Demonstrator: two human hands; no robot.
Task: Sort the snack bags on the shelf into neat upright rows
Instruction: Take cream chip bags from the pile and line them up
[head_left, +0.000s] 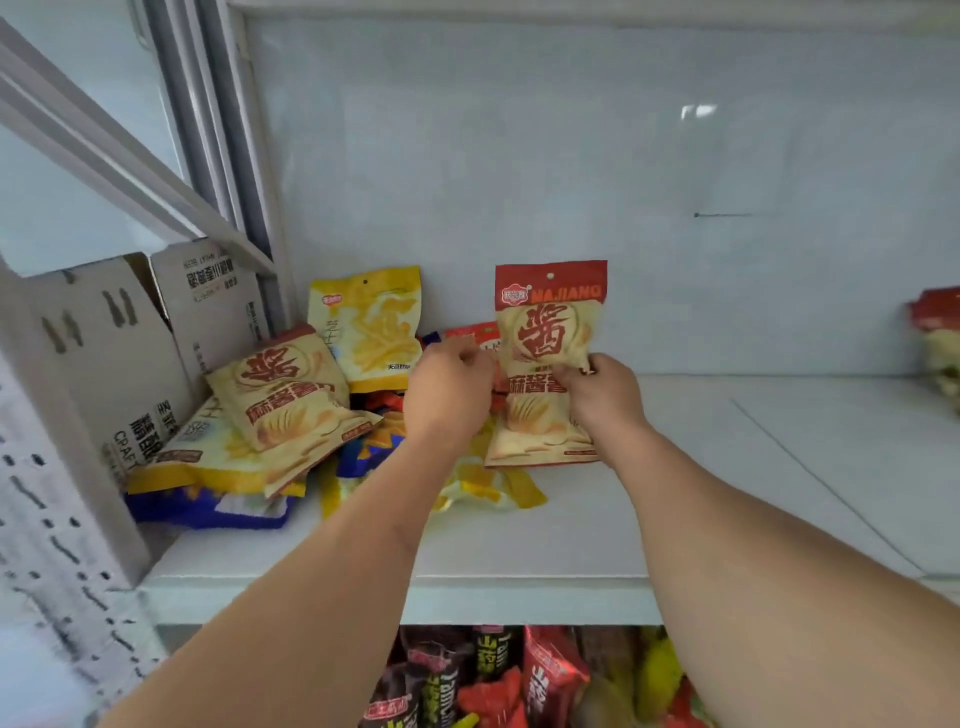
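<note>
A red-topped cream snack bag (549, 332) stands upright near the middle of the white shelf (701, 467). My right hand (602, 392) pinches its right edge. My left hand (449, 387) is at the bag's left edge with curled fingers; whether it grips the bag is hidden. Left of them lies a loose pile of snack bags (249, 457): a matching red-and-cream bag (288, 395) tilted on top, a yellow bag (371, 327) leaning on the back wall, blue and yellow ones underneath.
Grey cardboard boxes (119, 358) stand at the shelf's left end, against the pile. Another red-topped bag (937, 338) shows at the far right edge. The shelf below holds dark, red and yellow snack packs (498, 675).
</note>
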